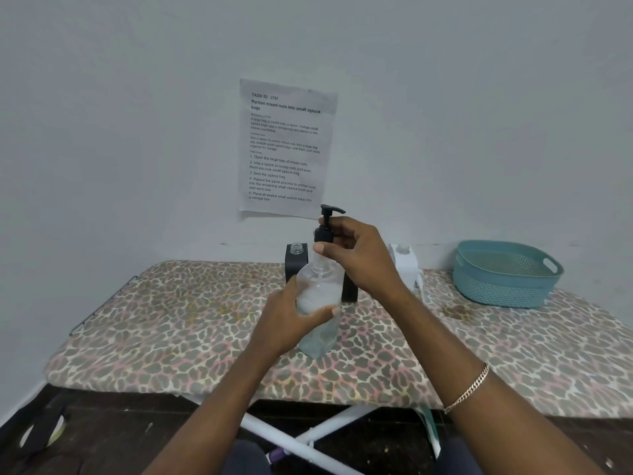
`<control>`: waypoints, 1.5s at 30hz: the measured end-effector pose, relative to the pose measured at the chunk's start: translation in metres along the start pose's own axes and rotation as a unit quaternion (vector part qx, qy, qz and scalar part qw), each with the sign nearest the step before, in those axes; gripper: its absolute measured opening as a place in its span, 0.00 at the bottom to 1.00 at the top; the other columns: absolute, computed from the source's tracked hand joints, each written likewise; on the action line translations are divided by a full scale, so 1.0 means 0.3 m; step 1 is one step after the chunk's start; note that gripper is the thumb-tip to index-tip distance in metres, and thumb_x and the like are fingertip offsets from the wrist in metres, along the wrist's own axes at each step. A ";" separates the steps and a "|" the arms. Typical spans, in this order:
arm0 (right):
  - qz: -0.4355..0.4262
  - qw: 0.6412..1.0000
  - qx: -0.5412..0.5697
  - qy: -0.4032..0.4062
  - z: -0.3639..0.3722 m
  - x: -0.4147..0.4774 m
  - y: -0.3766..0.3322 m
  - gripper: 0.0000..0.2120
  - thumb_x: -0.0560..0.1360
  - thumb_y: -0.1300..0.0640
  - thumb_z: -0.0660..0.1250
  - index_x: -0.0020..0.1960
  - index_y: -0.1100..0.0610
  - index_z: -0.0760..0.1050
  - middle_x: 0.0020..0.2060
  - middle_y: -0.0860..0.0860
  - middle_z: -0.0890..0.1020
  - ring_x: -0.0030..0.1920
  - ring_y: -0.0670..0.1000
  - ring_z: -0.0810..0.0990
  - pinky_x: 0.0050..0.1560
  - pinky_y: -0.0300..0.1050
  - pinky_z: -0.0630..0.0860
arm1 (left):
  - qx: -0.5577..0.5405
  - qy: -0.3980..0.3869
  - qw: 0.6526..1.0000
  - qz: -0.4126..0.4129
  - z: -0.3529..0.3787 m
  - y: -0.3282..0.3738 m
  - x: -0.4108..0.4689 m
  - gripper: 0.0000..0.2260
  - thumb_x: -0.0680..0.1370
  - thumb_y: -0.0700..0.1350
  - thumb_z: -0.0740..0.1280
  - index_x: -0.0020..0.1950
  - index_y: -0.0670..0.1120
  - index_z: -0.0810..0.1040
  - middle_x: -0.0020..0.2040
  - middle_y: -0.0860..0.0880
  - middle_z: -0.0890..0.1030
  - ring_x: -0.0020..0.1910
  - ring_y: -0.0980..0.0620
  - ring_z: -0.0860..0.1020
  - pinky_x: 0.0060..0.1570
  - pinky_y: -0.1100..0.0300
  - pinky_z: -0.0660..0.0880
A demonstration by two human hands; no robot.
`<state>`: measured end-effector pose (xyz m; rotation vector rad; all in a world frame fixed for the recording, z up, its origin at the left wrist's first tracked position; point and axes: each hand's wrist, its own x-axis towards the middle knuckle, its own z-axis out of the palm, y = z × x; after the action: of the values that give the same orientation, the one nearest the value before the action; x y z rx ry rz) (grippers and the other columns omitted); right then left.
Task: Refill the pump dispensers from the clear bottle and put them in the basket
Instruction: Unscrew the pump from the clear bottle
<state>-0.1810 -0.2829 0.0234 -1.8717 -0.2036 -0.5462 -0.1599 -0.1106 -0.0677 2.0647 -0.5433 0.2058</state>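
A clear bottle (318, 303) holding clear liquid stands on the leopard-print board (171, 323) at the centre. My left hand (291, 317) is wrapped around its body. My right hand (356, 258) grips the black pump head (327, 224) at the bottle's neck. Behind the bottle stands a black dispenser (295, 260) with its neck uncapped, partly hidden. A white dispenser (406, 265), also without a pump, stands behind my right wrist. The teal basket (507, 272) sits at the back right with nothing visible inside.
A printed sheet (286, 149) is taped to the grey wall behind the board. White crossed legs (308, 437) and dark floor show below the board's near edge. The board's left edge has a metal frame (102, 305).
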 end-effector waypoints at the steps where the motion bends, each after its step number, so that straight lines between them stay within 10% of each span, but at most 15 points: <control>1: -0.004 1.000 0.004 0.005 -0.008 0.009 -0.013 0.23 0.74 0.58 0.79 0.68 0.57 0.81 0.56 0.47 0.87 0.56 0.44 0.86 0.65 0.50 0.81 | -0.007 -0.004 1.000 0.003 -0.005 0.009 0.000 0.35 0.70 0.66 0.78 0.73 0.57 0.71 0.55 0.67 0.77 0.52 0.68 0.78 0.46 0.70 0.74; 10: -0.059 0.998 0.015 0.015 -0.084 0.072 -0.170 0.21 0.75 0.60 0.78 0.68 0.56 0.81 0.56 0.47 0.88 0.57 0.45 0.87 0.65 0.53 0.81 | -0.020 0.076 0.995 0.061 -0.075 0.136 0.069 0.45 0.70 0.76 0.70 0.79 0.51 0.70 0.74 0.53 0.77 0.71 0.58 0.75 0.68 0.56 0.76; 24: -0.159 0.987 0.015 0.031 -0.197 0.155 -0.428 0.20 0.76 0.63 0.77 0.67 0.58 0.80 0.56 0.48 0.87 0.58 0.47 0.87 0.64 0.52 0.82 | 0.001 0.175 0.965 0.196 -0.147 0.370 0.203 0.04 0.83 0.45 0.72 0.55 0.45 0.84 0.47 0.54 0.86 0.46 0.60 0.83 0.46 0.71 0.77; 35: -0.182 0.982 0.011 0.055 -0.159 0.247 -0.545 0.19 0.75 0.56 0.78 0.65 0.55 0.82 0.55 0.45 0.88 0.54 0.47 0.87 0.62 0.54 0.83 | -0.012 0.201 0.957 0.209 -0.266 0.449 0.222 0.03 0.83 0.43 0.71 0.54 0.45 0.84 0.45 0.54 0.86 0.40 0.60 0.84 0.40 0.71 0.77; 45: -0.054 0.995 0.084 0.018 0.131 0.335 -0.365 0.20 0.73 0.61 0.80 0.62 0.62 0.78 0.52 0.60 0.84 0.48 0.54 0.87 0.47 0.46 0.86 | -0.016 0.178 0.981 0.081 -0.384 0.192 0.132 0.04 0.81 0.44 0.73 0.53 0.44 0.86 0.41 0.52 0.86 0.35 0.54 0.85 0.44 0.52 0.85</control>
<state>-0.1254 -0.2188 0.1516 -1.6933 -0.3183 -0.6182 -0.1429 -0.0503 0.0517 1.8942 -0.4882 0.6435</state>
